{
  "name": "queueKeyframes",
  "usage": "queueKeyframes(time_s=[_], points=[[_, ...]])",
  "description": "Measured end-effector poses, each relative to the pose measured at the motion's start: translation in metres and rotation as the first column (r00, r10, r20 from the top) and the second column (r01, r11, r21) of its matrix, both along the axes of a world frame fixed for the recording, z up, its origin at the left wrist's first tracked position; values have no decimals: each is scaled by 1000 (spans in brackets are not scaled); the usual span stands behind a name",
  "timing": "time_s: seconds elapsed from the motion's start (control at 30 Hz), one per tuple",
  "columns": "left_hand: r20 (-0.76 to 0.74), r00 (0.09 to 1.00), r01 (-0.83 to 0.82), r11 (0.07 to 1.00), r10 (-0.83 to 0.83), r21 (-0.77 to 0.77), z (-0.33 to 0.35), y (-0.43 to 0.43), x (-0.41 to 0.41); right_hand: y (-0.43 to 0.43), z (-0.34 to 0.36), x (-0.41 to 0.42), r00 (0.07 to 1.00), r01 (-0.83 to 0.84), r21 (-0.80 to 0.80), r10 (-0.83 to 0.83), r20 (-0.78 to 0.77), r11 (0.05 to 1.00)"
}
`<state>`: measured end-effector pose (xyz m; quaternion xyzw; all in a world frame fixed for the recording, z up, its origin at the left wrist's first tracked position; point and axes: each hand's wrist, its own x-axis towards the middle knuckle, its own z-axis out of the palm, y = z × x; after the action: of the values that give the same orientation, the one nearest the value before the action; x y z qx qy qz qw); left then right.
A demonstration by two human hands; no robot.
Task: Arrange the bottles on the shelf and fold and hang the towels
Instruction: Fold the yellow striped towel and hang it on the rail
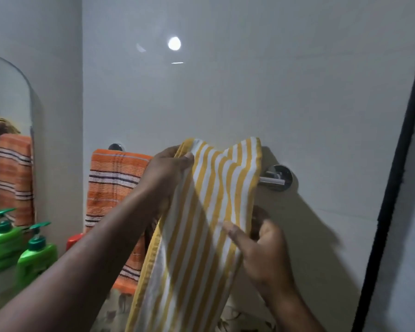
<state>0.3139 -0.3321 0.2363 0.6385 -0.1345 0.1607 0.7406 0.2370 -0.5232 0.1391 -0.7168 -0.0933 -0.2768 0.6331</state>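
yellow-striped towel [201, 212]: soft, light, limp, held up beside 1 orange towel [113, 183] | left hand [170, 168] pinches top hem | right hand [261, 250] at lower right edge, blurred, grip cannot be told | towel bar [271, 180] just behind | judged: best taken by 2 hem corners

No lettering can be read on anything.

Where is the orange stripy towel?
In the head view, the orange towel hangs at the left end of the rail, between the green pump bottle and the yellow striped towel.
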Motion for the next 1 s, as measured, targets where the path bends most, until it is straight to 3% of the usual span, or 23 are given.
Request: queueKeyframes(time_s=[0.1,0.17,0.23,0.33,0.5,0.67,0.83,0.93,1.0], points=[[-13,1000,-23,1000,23,14,11,13,3,17,32,-11,998,-12,79,7,64,997],[-65,996,48,996,-53,-77,18,22,0,28,52,-18,998,-43,133,36,57,990],[-90,986,127,983,-139,-130,14,31,-11,39,71,-24,998,4,153,-14,66,988],[-8,973,226,962,-230,-152,-23,37,-24,48,94,-28,983,139,127,-152,101,982],[-71,826,526,811,-559,-257,-85,44,-40,45,109,-19,961,259,63,-264,83,964],[-62,846,495,823,-529,-278,-60,51,-45,26,115,-4,951,308,15,-308,19,951],[-56,882,454,875,-468,-167,-22,54,-39,4,134,11,948,305,-84,-311,-68,949],[-85,926,363,928,-369,-82,-15,49,-34,-1,136,15,897,416,-295,-442,-24,860],[-72,947,308,949,-313,-66,-13,43,-32,-1,137,14,874,461,-335,-486,13,821]])
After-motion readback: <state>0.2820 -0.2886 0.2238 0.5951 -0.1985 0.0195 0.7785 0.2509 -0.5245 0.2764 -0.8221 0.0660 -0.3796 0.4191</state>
